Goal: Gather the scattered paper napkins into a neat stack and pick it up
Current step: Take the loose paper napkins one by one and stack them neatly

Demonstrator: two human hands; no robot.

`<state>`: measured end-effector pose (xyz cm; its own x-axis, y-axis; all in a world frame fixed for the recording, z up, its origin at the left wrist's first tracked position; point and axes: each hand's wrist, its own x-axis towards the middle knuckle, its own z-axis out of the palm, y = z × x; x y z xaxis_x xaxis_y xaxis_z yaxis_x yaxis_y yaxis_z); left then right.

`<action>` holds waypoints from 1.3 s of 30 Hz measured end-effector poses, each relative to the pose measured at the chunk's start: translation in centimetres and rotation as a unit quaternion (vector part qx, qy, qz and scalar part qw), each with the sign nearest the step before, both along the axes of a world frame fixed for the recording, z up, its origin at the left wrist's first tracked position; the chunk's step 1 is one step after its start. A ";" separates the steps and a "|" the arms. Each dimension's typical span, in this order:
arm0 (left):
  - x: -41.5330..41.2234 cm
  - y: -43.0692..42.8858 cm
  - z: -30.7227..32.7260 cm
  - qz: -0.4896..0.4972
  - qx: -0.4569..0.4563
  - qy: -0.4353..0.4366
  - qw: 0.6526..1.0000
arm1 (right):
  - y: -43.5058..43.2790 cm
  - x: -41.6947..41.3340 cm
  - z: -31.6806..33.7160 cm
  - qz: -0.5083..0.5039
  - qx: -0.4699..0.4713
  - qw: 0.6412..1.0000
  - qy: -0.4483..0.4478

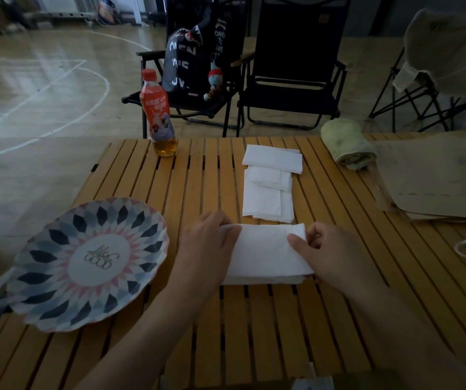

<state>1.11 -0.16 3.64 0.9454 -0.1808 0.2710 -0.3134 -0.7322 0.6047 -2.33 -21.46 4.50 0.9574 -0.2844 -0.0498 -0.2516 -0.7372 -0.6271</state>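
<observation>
We see both hands on a napkin stack (265, 257) that lies crosswise on the slatted wooden table (254, 333); the left hand (206, 246) curls its fingers over the stack's left end; the right hand (336, 257) pinches the right end, with the thumb pressed on top and the other fingers curled at the far corner; we cannot tell whether the stack rests on the slats or is lifted clear of them. Just beyond the fingertips lie the loose napkins (267, 201), overlapping one another and not touching the held stack; past those a far napkin (274, 159) overlaps their far edge. Left of the left hand, near but apart from it, sits a patterned plate (85, 263); well beyond that hand a bottle (157, 114) with a red cap stands upright. Beyond the right hand and out to its right lies a rolled green towel (347, 144), just beside a pile of brown paper sheets (437, 178).
</observation>
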 end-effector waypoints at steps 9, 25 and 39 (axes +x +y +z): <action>0.5 -0.5 -1.2 0.044 0.186 -0.100 0.976 | 0.6 -0.7 0.5 -0.013 -0.180 0.983 -0.040; 11.2 -3.1 0.6 -0.169 0.237 0.021 0.957 | 0.4 -0.5 1.1 0.109 -0.143 0.982 -0.063; 12.3 -2.8 -0.7 -0.156 0.146 0.019 0.977 | -0.5 -0.3 1.7 0.120 -0.093 0.987 -0.054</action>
<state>13.42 -2.94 2.97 0.8405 -0.5258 0.1304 -0.5300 -0.7481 0.3992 -2.67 -22.00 6.19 0.9952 -0.0428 0.0877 0.0056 -0.8721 -0.4892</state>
